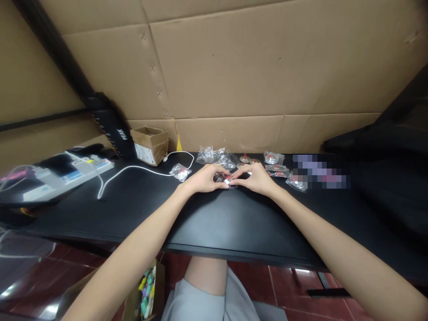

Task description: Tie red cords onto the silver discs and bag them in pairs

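Above the black table, my left hand (207, 178) and my right hand (257, 178) meet over a small shiny metal disc (228, 180) with a red part on it. Thumb and fingers of both hands pinch at its edges, and clear plastic shows around it. My fingers hide much of the disc. Just behind my right hand lie several loose metal discs (245, 158) with red loops. Bagged discs (273, 158) rest to the right. One more clear packet (180, 172) sits left of my left hand. Crumpled clear bags (214, 155) are piled behind it.
A small open cardboard box (150, 145) stands at the back left beside a white cable (133, 168). White power strips (70, 176) lie farther left. Cardboard sheeting (234, 67) rises behind the table (230, 232). On the floor, a box (157, 290) holds colourful items.
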`<action>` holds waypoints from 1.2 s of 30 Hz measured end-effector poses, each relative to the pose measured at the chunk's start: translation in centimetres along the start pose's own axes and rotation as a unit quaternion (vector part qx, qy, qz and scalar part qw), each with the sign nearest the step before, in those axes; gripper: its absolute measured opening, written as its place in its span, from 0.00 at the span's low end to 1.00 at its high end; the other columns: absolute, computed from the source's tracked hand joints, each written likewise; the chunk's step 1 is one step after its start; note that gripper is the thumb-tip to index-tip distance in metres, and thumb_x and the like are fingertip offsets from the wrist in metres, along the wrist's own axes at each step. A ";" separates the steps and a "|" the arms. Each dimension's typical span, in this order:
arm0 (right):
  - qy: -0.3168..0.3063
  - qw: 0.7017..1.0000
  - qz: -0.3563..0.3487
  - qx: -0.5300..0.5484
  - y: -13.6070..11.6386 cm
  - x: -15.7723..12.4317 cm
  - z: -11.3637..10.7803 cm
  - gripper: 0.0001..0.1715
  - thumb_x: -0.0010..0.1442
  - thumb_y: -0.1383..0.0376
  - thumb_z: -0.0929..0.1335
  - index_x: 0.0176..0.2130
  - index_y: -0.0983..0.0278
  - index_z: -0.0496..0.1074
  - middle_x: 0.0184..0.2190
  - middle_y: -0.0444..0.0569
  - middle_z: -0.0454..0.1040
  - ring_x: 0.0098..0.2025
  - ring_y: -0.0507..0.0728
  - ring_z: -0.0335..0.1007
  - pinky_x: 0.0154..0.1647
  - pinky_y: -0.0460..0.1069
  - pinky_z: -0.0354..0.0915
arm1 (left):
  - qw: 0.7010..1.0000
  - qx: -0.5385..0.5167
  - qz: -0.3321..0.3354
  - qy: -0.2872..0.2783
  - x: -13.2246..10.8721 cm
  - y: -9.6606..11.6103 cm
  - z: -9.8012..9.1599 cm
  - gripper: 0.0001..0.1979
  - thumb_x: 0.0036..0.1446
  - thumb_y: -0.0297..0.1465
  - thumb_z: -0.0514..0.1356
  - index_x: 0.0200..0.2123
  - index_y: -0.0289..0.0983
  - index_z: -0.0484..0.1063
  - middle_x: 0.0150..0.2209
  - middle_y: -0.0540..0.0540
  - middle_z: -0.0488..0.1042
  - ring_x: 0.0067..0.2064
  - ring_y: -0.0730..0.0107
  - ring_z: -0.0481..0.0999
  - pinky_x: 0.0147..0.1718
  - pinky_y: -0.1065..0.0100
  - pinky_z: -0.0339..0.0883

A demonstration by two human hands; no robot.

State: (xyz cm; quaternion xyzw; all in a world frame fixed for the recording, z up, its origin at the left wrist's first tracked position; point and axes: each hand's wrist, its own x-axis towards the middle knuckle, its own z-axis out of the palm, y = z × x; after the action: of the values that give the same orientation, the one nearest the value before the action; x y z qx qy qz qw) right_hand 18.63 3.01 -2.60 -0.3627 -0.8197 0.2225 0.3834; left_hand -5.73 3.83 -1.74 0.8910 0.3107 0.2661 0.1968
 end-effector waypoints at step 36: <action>-0.058 0.996 -0.069 0.004 0.7 0.0 0.7 0.06 0.61 0.59 0.76 0.37 0.58 0.85 0.42 0.50 0.84 0.47 0.61 0.79 0.53 0.57 0.71 | 0.998 -0.065 -0.011 -0.008 0.2 0.1 0.1 0.23 0.57 0.41 0.71 0.53 0.38 0.76 0.48 0.42 0.81 0.48 0.61 0.80 0.50 0.60 0.71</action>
State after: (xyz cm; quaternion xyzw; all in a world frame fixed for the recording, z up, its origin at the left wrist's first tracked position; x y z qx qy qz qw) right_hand 18.41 3.40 -3.52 -0.2905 -0.8626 0.2200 0.3509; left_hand -5.51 3.89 -1.70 0.8748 0.3008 0.2769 0.2598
